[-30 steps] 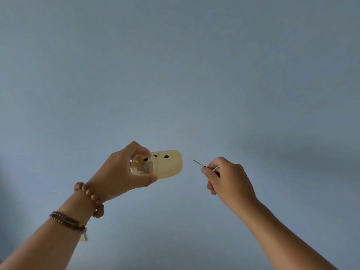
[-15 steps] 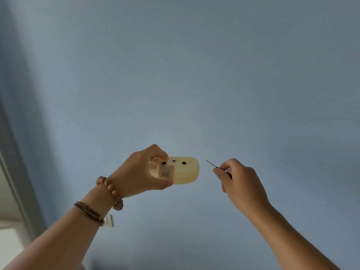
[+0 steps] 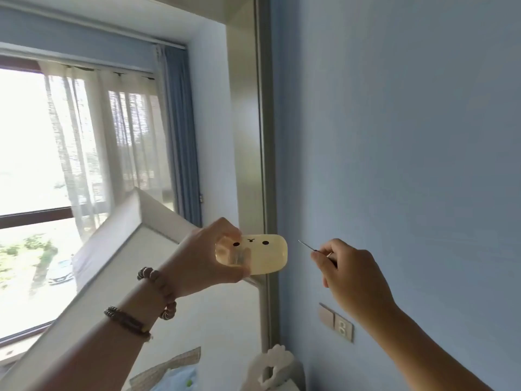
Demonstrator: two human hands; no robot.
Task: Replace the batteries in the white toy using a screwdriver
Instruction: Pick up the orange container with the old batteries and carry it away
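Toy (image 3: 262, 255) up in mid-air in front of the blue wall (image 3: 408, 136), screwdriver (image 3: 310, 247) ready but apart from it.

Left hand (image 3: 203, 258) wraps curled fingers round the toy's left end. Its long axis is near horizontal, face toward the camera, free end pointing right. Right hand (image 3: 352, 272) pinches the screwdriver, tip aimed up-left at the toy. Probably held for inspection; battery cover not visible, likely on the far side.

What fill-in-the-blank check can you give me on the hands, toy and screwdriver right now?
The toy is gripped in the left hand; its face shows ____ black eyes.
The right hand pinches the screwdriver, its tip pointing toward the ____.
The ____ wrist wears beaded bracelets.
Missing: two; toy; left.
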